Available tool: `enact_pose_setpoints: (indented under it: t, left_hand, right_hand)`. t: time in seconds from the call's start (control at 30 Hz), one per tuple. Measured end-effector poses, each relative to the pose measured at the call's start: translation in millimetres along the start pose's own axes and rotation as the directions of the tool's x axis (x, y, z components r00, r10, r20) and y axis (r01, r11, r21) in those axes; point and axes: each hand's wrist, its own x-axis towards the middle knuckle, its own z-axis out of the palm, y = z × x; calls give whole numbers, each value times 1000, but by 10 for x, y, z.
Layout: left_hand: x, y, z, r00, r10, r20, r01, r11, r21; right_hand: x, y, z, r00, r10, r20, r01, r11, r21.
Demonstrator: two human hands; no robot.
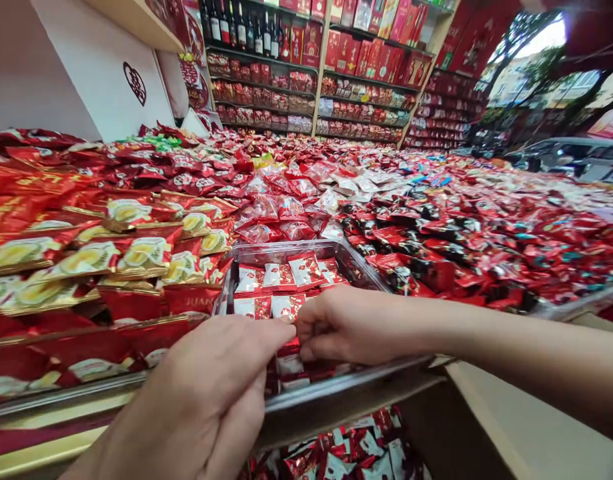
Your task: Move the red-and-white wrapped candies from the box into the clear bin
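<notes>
A clear plastic tray (366, 263) holds small red-and-white sweet packets (306, 270), standing in rows. My right hand (336, 325) reaches in from the right, its fingers curled and closed at a packet (289, 347) in the front part of the tray. My left hand (211, 387) comes from the lower left over the tray's front left corner. Its index fingertip meets the same spot, beside the right fingers. The left thumb and the other fingertips are hidden beneath the hand, so what they hold does not show.
Below the tray stands an open cardboard box (436, 420) with loose red-and-white packets (346, 447). Gold-edged packets with durian pictures (146, 253) fill the left; black-and-red packets (426, 243) lie right. Shelves (316, 67) with bottles and red boxes stand behind.
</notes>
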Motion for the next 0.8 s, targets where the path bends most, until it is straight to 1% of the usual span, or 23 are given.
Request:
enact_pose_setpoints:
  t: [0.03,0.1,0.2,0.27,0.33,0.4,0.47,0.53,0.57,0.6,0.63,0.67,0.73,0.8]
  left_hand:
    - [36,35,-43,999,-4,39,3,1000,4]
    - [99,87,-112,990,-50,131,46,998,32]
    - [181,152,-182,955,-155,254,136,986,91]
    - [225,190,-210,938,-199,284,174,978,112]
    - [260,218,-225,928,-216,304,190,975,115]
    - [283,230,-230,921,-223,319,195,974,118]
    - [292,226,-228,918,-218,332,185,974,128]
    - [288,212,-223,917,-201,344,162,977,139]
    - [284,205,-219,917,-191,349,150,978,143]
    - [280,201,-216,916,-185,355,141,979,146]
    - [278,201,-213,916,-182,358,136,979,149]
    - [278,204,-211,915,-181,360,133,979,154]
    - [288,221,-208,915,-181,361,129,978,163]
    - [302,243,-204,912,-179,369,122,977,172]
  right_hand:
    - [-6,-1,-5,1000,-13,3,13,1000,2]
    - [-32,-9,-8,999,-46,-9,46,999,-5]
    - [-122,-35,-9,995,-73,-62,72,997,-18]
    - [-232,-62,-13,989,-66,-135,64,998,-24]
    - [-394,-95,-10,967,-65,-247,55,997,-46]
    - [-602,-138,19,917,-91,-387,62,994,-87]
    - [-835,-193,105,842,-152,-517,96,986,-133]
    - [-1056,-250,272,774,-214,-596,155,977,-149]
    - [-1146,-270,391,757,-234,-610,186,972,-142]
    - [-1217,-279,530,759,-242,-604,208,970,-126]
    - [-1264,-272,687,783,-246,-571,227,968,-105]
    - [-1285,-247,857,822,-242,-516,235,969,-80]
    - [-1257,-139,1207,905,-228,-359,225,973,-50]
    - [-1173,21,1521,957,-180,-229,169,983,-67]
